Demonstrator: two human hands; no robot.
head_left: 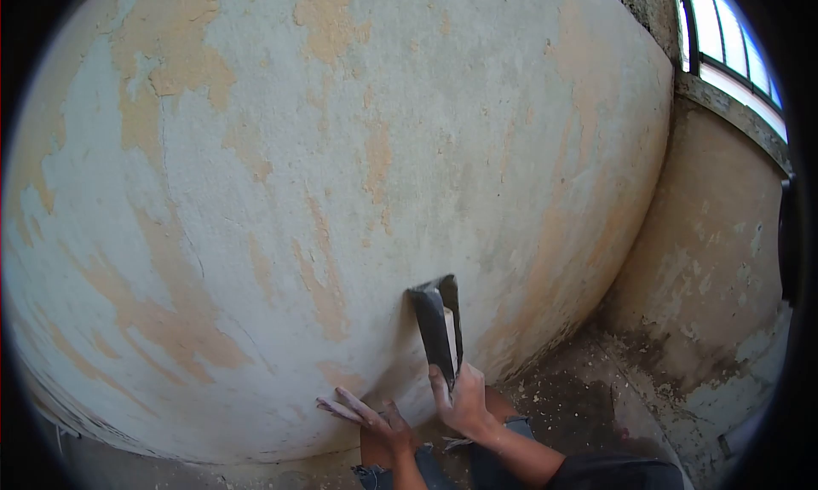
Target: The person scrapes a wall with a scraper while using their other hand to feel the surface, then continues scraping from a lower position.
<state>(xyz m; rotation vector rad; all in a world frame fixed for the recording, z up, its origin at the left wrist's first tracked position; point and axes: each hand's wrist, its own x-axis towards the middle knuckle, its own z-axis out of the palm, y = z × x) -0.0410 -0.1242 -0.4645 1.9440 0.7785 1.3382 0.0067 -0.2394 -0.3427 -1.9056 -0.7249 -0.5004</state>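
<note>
Right hand [464, 400] clamped on a dark, flat-bladed metal scraper [437, 324], its broad edge against the peeling plaster wall [256, 149].

The left hand [366, 413] rests low on the wall just beside it, fingers straight and slightly spread. The plaster is chalky, pale grey-white, flaked into ragged tan patches. A dusty, rubble-strewn concrete floor [579, 388] meets a stained side wall [707, 260] beneath a barred window [724, 38].

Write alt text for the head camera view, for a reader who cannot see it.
A person's right hand grips a flat dark scraper, its blade against a pale wall with patchy, peeling paint. The left hand rests, fingers spread, on the wall beside it; a window shows upper right.
</note>
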